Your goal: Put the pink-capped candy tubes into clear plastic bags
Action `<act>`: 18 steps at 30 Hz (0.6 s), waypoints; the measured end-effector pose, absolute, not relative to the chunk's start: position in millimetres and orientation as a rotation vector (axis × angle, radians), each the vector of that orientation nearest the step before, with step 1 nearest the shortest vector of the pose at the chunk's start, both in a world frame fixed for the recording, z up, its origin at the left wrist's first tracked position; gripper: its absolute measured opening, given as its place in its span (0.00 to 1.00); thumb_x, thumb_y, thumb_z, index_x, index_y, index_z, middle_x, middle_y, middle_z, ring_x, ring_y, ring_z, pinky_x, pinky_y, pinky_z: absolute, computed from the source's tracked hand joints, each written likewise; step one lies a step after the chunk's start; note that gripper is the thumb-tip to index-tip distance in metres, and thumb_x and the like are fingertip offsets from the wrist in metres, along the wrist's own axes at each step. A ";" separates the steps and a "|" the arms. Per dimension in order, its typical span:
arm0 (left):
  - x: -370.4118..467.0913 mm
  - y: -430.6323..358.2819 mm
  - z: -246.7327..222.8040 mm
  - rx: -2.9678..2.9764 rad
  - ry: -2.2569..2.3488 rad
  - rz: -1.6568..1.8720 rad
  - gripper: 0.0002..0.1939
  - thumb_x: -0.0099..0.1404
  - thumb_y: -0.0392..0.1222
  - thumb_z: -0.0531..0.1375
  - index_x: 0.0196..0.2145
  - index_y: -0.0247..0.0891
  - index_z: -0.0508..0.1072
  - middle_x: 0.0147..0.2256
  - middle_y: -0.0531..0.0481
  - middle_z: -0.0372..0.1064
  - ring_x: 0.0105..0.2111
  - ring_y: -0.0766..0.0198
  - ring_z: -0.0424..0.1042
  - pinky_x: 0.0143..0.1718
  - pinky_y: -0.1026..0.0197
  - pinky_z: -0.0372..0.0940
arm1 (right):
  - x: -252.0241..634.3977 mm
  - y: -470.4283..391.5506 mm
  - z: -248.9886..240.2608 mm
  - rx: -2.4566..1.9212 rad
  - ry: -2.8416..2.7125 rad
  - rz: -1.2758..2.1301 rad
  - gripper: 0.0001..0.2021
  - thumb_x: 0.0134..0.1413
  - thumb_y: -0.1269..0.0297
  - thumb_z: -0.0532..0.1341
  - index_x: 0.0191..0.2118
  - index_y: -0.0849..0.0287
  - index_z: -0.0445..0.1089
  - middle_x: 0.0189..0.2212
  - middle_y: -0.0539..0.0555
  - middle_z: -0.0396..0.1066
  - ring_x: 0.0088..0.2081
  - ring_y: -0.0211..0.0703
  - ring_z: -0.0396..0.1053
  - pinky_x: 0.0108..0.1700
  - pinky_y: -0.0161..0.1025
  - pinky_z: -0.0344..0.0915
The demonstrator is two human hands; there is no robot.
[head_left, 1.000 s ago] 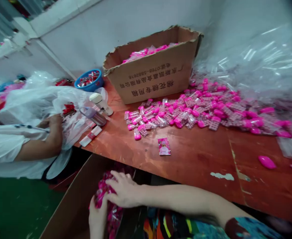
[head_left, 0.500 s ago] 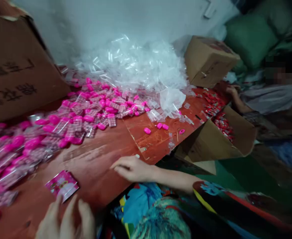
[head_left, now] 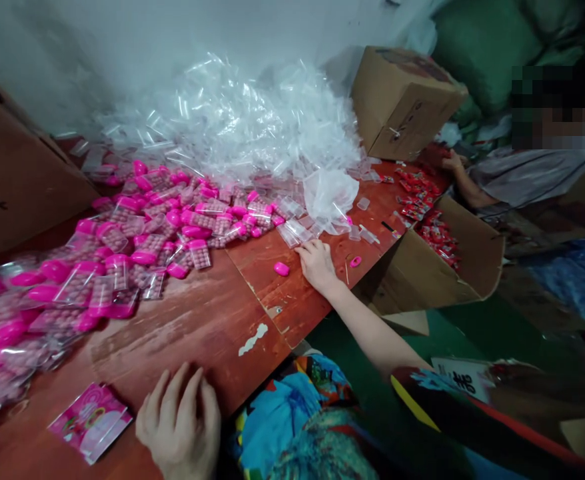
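Note:
My left hand (head_left: 180,420) rests at the table's front, fingers spread and apart, with nothing in it. Left of it lies a pink printed sachet (head_left: 91,421). Stretched forward, my right hand (head_left: 318,265) is low over the table with its fingers curled down together; what is under them is hidden. Its fingertips are close to clear plastic containers (head_left: 294,232). A loose pink cap (head_left: 281,269) lies just left of this hand, and a pink ring-shaped piece (head_left: 355,261) to its right. Pink-capped containers of small pink balls (head_left: 142,233) are heaped to the left.
Clear empty containers (head_left: 257,127) are piled against the wall. Cardboard boxes stand at the left (head_left: 17,180) and back right (head_left: 407,100). An open carton (head_left: 432,280) with red packets (head_left: 440,240) is by the right table edge. Another person's hand (head_left: 453,163) is beyond it.
My right hand has moved forward and right, covering the spot where two pink caps lay. My left hand has come further into view, right of the sachet. The camera view has shifted.

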State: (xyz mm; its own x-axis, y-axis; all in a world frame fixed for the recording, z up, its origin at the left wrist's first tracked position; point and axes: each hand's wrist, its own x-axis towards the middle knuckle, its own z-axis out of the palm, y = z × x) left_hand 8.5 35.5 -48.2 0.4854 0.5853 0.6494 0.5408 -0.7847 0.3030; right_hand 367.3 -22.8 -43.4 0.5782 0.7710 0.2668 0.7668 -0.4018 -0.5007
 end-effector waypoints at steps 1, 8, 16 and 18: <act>8.0 36.4 -48.8 2.660 1.002 1.192 0.13 0.58 0.30 0.67 0.42 0.34 0.75 0.43 0.35 0.78 0.49 0.41 0.75 0.49 0.39 0.68 | 370.5 -23.2 -44.2 -2.199 -1.171 0.007 0.12 0.61 0.71 0.58 0.44 0.58 0.78 0.45 0.61 0.75 0.53 0.56 0.62 0.58 0.55 0.54; 8.8 39.4 -48.6 2.631 0.923 1.153 0.13 0.58 0.31 0.67 0.43 0.33 0.76 0.42 0.35 0.77 0.46 0.42 0.75 0.49 0.39 0.68 | 415.4 -55.1 -41.0 -1.948 -0.597 0.011 0.17 0.65 0.55 0.51 0.47 0.58 0.72 0.37 0.56 0.73 0.41 0.45 0.69 0.45 0.44 0.68; 123.3 50.9 -32.3 2.504 0.582 0.895 0.14 0.67 0.33 0.58 0.50 0.33 0.72 0.50 0.34 0.71 0.49 0.49 0.71 0.50 0.48 0.68 | 397.7 -75.8 -45.7 -1.864 -0.491 0.288 0.18 0.60 0.50 0.53 0.46 0.58 0.67 0.26 0.48 0.67 0.23 0.37 0.64 0.26 0.35 0.64; 167.3 56.2 -32.0 2.550 0.579 0.763 0.17 0.68 0.33 0.55 0.53 0.31 0.71 0.54 0.30 0.67 0.51 0.47 0.69 0.51 0.48 0.68 | 392.8 -73.4 -44.5 -1.922 -0.535 0.302 0.17 0.58 0.52 0.57 0.46 0.58 0.70 0.25 0.47 0.66 0.24 0.37 0.63 0.27 0.35 0.63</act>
State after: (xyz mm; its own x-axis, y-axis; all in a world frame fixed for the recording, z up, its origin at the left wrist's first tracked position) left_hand 167.3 56.2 -32.0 0.7632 0.4944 0.4160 0.2674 -0.8278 0.4932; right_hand 392.8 -73.4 -44.5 0.8670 0.4971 0.0348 0.2268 -0.3315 -0.9158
